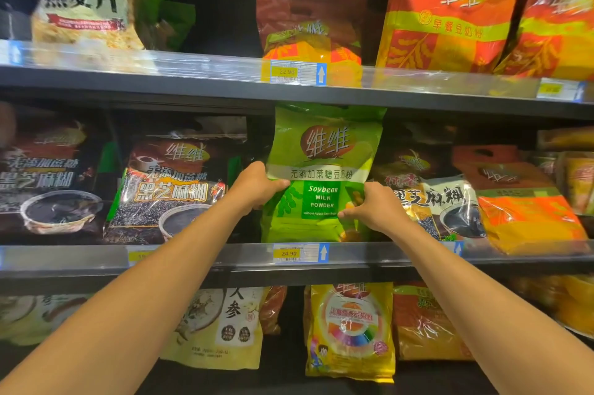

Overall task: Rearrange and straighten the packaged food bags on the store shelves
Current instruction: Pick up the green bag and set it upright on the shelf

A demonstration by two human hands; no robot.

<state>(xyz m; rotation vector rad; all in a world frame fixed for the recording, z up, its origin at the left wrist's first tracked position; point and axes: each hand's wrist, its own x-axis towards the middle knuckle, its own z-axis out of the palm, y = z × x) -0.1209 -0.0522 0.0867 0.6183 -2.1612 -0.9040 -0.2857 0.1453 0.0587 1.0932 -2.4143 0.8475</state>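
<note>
A green soybean milk powder bag (324,150) stands upright in the middle of the middle shelf (225,255). My left hand (257,185) grips its left edge with the thumb across the front. On the bag's right edge, my right hand (374,205) holds on with the fingers wrapped onto the front. Left of it leans a black sesame paste bag (170,189), tilted. To the right, another black sesame bag (446,201) sits partly behind my right hand.
The upper shelf (193,73) holds an oat flakes bag (86,9), a small red-orange bag (308,28) and tall orange bags (450,9). An orange bag (520,201) lies slanted at the right of the middle shelf. A yellow bag (350,330) and others stand below.
</note>
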